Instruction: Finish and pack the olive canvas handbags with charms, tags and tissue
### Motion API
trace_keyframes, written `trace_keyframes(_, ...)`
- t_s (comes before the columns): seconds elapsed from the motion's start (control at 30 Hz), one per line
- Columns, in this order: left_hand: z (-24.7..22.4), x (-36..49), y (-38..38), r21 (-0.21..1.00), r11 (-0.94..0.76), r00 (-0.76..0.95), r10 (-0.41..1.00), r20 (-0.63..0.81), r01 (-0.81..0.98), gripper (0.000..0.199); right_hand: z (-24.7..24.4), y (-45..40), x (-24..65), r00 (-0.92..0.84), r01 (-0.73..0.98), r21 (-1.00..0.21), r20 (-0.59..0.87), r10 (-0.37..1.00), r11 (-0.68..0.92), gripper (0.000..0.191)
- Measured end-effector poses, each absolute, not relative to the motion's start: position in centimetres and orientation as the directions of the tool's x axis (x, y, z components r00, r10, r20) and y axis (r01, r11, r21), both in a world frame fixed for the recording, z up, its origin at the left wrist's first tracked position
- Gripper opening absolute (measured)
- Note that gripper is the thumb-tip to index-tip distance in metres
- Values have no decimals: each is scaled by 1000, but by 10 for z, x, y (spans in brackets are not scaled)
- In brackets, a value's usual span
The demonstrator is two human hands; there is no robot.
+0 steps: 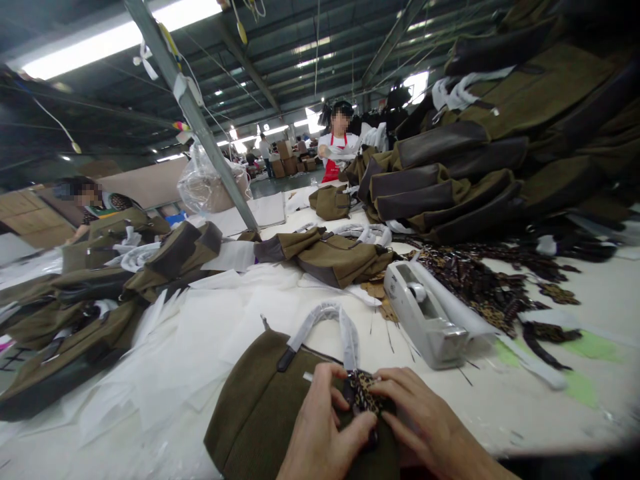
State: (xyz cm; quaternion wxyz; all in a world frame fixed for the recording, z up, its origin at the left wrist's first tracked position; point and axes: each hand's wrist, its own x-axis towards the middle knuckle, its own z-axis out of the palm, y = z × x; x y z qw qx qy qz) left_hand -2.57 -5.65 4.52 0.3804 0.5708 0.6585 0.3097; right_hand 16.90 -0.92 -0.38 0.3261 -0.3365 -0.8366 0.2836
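An olive-green bag [255,400] lies at the front of the table, its handle [327,313] wrapped in white material and arched upward. Over the bag, near the handle's right base, my left hand [325,427] pinches a leopard-print piece [367,393] with dark parts. On the other side, my right hand [425,417] has its fingers closed on the same piece. Both hands nearly meet there. Part of the piece is hidden under my fingers.
A tape dispenser [425,320] stands right of the bag, before a pile of leopard-print pieces [475,280]. White sheets [200,340] spread leftward. Olive bags [440,180] are heaped at the back right, more [75,320] at left. A metal post [200,127] rises behind. Two people are beyond the table.
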Motion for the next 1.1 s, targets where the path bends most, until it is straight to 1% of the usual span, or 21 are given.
trace_keyframes(0.07, 43, -19, -59, 706, 39, 36, 995, -91, 707, 48, -12, -10, 168, -593, 435, -601, 369, 716, 670, 45)
trace_keyframes(0.13, 41, -15, -59, 584, -58, 129, 988, -80, 810, 47, -18, -7, 163, -612, 483, -508, 387, 689, 714, 46)
trace_keyframes(0.2, 39, -16, -57, 522, -93, 154, 985, -75, 848, 32, -20, -2, 158, -639, 506, -405, 417, 647, 761, 38)
trace_keyframes(0.23, 39, -18, -57, 519, -109, 160, 986, -54, 848, 21, -19, 0, 156, -656, 508, -359, 428, 622, 783, 33)
trace_keyframes(0.27, 39, -21, -58, 538, -125, 162, 987, -21, 834, 15, -17, 2, 155, -668, 506, -325, 438, 602, 799, 28)
trace_keyframes(0.33, 41, -29, -60, 620, -157, 158, 986, 54, 769, 18, -9, 3, 153, -661, 509, -307, 459, 594, 804, 19)
trace_keyframes(0.4, 44, -37, -63, 713, -169, 120, 986, 119, 680, 22, -2, -1, 152, -622, 505, -354, 483, 616, 787, 17)
trace_keyframes(0.5, 51, -52, -68, 795, -113, 13, 991, 131, 596, 24, 1, -9, 147, -576, 451, -474, 492, 653, 756, 24)
trace_keyframes(0.57, 57, -60, -70, 808, -39, -75, 992, 103, 588, 24, -3, -15, 140, -578, 411, -516, 490, 653, 751, 25)
trace_keyframes(0.63, 64, -65, -71, 804, 33, -121, 991, 49, 594, 23, -8, -18, 132, -590, 389, -507, 505, 630, 770, 25)
trace_keyframes(0.73, 69, -63, -73, 818, 91, -99, 994, -42, 568, 20, -15, -19, 122, -583, 363, -465, 562, 586, 808, 23)
trace_keyframes(0.87, 61, -49, -82, 904, 140, -99, 989, -109, 403, 11, -19, -20, 116, -510, 340, -461, 642, 572, 820, 23)
trace_keyframes(0.97, 49, -40, -92, 937, 179, -79, 983, -163, 300, 21, -19, -22, 114, -520, 365, -412, 654, 550, 835, 30)
trace_keyframes(1.03, 41, -39, -99, 942, 212, -71, 977, -201, 258, 27, -20, -24, 114, -562, 362, -384, 637, 528, 849, 27)
trace_keyframes(1.1, 36, -42, -107, 940, 261, -33, 965, -260, 218, 33, -20, -26, 116, -570, 348, -400, 628, 530, 848, 23)
